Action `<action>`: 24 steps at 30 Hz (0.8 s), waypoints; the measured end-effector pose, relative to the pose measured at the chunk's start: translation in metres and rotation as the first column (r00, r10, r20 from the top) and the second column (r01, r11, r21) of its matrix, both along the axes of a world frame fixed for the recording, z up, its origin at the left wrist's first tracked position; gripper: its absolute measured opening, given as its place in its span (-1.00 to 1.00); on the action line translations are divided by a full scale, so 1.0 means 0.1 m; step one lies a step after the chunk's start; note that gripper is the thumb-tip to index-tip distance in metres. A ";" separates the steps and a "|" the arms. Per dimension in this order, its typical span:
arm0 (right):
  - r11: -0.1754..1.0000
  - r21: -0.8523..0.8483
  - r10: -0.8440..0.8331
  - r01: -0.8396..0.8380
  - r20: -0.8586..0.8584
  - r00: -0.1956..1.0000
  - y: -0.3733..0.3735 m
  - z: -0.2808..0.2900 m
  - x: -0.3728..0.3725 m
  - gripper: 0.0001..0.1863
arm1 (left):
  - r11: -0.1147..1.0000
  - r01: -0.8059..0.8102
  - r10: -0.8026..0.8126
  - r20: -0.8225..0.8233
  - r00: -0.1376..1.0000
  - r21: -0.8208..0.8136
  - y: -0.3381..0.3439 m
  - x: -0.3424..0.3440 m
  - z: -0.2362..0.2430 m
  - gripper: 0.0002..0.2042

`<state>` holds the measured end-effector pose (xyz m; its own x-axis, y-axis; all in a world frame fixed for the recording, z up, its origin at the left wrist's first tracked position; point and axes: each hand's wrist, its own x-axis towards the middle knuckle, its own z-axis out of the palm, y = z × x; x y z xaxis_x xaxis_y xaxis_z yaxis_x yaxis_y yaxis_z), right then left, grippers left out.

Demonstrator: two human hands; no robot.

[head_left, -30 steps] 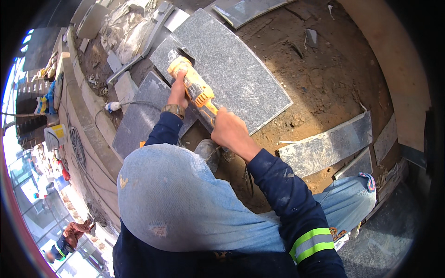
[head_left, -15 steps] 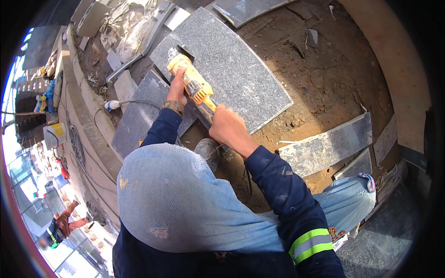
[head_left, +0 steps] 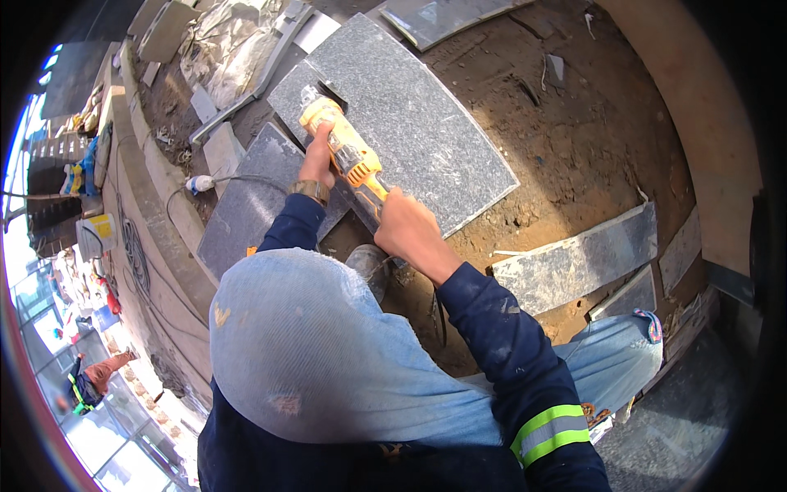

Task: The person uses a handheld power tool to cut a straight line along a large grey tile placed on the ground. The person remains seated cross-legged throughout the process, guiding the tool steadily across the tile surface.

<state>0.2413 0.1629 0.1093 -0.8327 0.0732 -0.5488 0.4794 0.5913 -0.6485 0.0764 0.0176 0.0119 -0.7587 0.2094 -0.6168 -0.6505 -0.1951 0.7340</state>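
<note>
Grinder, yellow and dark-bodied, slants across the upper middle of the frame, its head over a grey stone slab; whether the disc meets the stone is hidden. Left hand is closed around the body near the head, thumb along the upper side. Right hand is wrapped around the rear grip, its fingers curled mostly out of sight. Compared with half a second ago, tool, slab and both grips are nearly unchanged, the whole view having slipped only slightly; I judge the work is being held at one spot. Around them, a darker slab lies left of centre, crossed by a cord with a white connector, and a pale-edged stone strip lies at right. The plainest change is far off: a co-worker at lower left has shifted up and leftward, apparently without bearing on the grinding.
</note>
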 end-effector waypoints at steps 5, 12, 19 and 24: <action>1.000 0.006 0.013 -0.013 -0.025 1.000 0.01 -0.02 0.08 -0.69 | 1.000 -0.007 0.007 0.003 1.000 0.014 0.00 0.07 -0.02 -0.55; 1.000 0.026 0.014 -0.013 -0.040 0.999 -0.01 -0.04 0.13 -0.71 | 1.000 0.006 -0.006 -0.009 1.000 -0.001 -0.01 0.10 0.00 -0.58; 0.999 0.033 0.023 -0.022 -0.031 0.999 0.00 -0.06 0.17 -0.73 | 1.000 -0.011 0.011 0.001 1.000 -0.020 0.03 0.18 0.05 -0.54; 0.999 0.029 0.018 -0.017 -0.030 0.999 -0.01 -0.05 0.18 -0.74 | 1.000 0.003 -0.003 0.000 1.000 -0.004 -0.01 0.17 0.01 -0.55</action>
